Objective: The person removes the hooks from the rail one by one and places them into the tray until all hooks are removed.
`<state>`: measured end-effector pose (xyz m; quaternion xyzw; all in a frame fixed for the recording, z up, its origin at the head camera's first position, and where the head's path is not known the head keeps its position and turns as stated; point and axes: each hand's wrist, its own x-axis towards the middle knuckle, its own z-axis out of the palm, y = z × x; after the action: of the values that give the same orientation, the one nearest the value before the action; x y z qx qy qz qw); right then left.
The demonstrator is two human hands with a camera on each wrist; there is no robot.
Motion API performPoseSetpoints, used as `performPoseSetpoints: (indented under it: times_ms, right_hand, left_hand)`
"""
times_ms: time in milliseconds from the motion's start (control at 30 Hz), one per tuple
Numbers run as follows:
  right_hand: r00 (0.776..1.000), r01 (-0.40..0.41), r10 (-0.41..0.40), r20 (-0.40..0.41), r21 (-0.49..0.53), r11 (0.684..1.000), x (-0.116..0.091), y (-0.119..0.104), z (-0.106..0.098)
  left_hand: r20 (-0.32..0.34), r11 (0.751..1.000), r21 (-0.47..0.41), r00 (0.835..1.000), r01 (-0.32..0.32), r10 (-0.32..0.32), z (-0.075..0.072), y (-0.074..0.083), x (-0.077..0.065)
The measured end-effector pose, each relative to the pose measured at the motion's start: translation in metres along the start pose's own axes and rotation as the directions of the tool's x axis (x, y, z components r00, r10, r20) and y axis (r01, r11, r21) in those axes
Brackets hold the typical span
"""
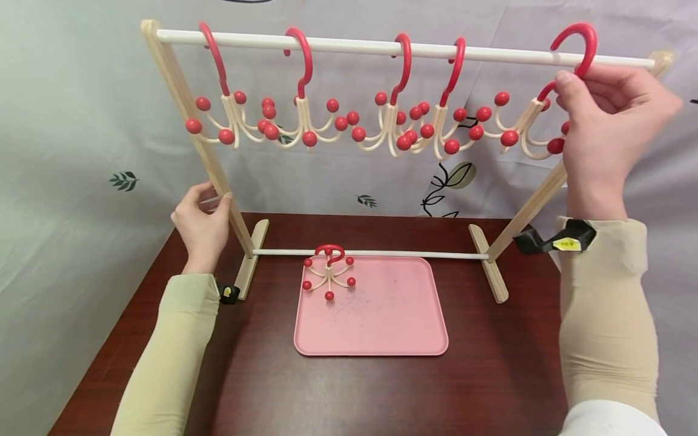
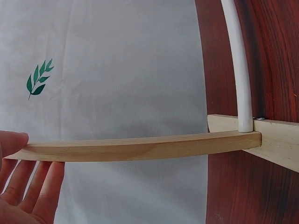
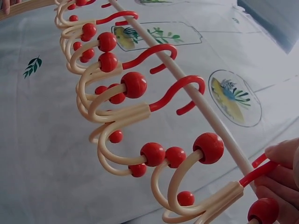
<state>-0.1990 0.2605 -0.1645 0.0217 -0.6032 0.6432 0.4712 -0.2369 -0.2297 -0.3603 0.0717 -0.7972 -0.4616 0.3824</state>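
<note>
In the head view, my right hand (image 1: 613, 115) pinches the red hook (image 1: 586, 45) of a cream octopus hanger (image 1: 526, 124) with red ball tips. That hanger leans to one side, its hook's open tip just above the white rail (image 1: 354, 44) near the right end. The right wrist view shows thumb and fingers on the hook's stem (image 3: 256, 173), close to the rail. My left hand (image 1: 204, 221) holds the rack's left wooden post (image 1: 215, 169), thumb on one side and fingers (image 2: 49, 186) on the other. Several matching hangers (image 1: 302, 118) hang along the rail.
A pink tray (image 1: 382, 315) lies on the dark red table (image 1: 382, 393), with one more hanger (image 1: 329, 275) on its back left part. Behind it runs the rack's lower white bar (image 1: 382, 254). The right post (image 1: 529, 206) stands on a wooden foot (image 1: 488, 263).
</note>
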Motion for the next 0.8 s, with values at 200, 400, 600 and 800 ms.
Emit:
performPoseSetpoints:
  times_ms: [200,400,600,800]
  right_hand:
    - [1.0,0.022,-0.022,-0.015,0.014,1.0,0.002,0.002,-0.008]
    - [0.998,0.045,-0.048,-0.027,-0.109,0.993,-0.005,0.002,-0.014]
    - [0.999,0.016,-0.018,-0.042,-0.056,0.998,-0.012,0.006,-0.019]
    - [0.999,0.012,-0.013,-0.031,-0.023,1.0,-0.02,0.011,-0.024]
  left_hand:
    - [-0.003,1.0,0.006,1.0,-0.002,0.002,0.0,-0.001,0.0]
    - [-0.006,1.0,0.012,1.0,-0.008,0.008,0.0,-0.002,0.0]
    - [0.0,1.0,0.004,1.0,-0.004,0.004,0.0,-0.002,0.0]
    - [0.0,1.0,-0.001,1.0,-0.003,0.003,0.0,0.0,0.0]
